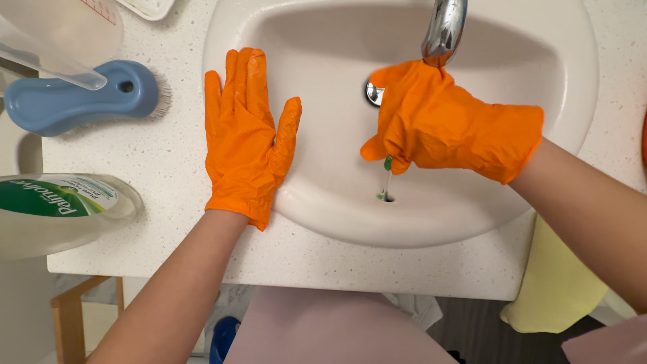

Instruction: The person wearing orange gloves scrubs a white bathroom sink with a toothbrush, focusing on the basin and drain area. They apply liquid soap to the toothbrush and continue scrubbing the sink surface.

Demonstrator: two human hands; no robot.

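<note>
Both my hands wear orange gloves. My left hand point(249, 135) lies flat, fingers together, on the left rim of the white oval sink point(323, 202), holding nothing. My right hand point(438, 121) is closed over the basin, just under the chrome faucet point(445, 27). It pinches a thin pale stick with a green part point(387, 176), whose lower end reaches a small hole point(385, 197) in the near wall of the basin. The chrome drain point(371, 93) shows partly behind my right fingers.
A blue-handled scrub brush point(74, 98) lies on the speckled counter point(155, 155) at the left, under a clear measuring jug point(60, 34). A clear dish-soap bottle with a green label point(60, 202) lies on its side. A yellow cloth point(556, 283) hangs at the counter's front right.
</note>
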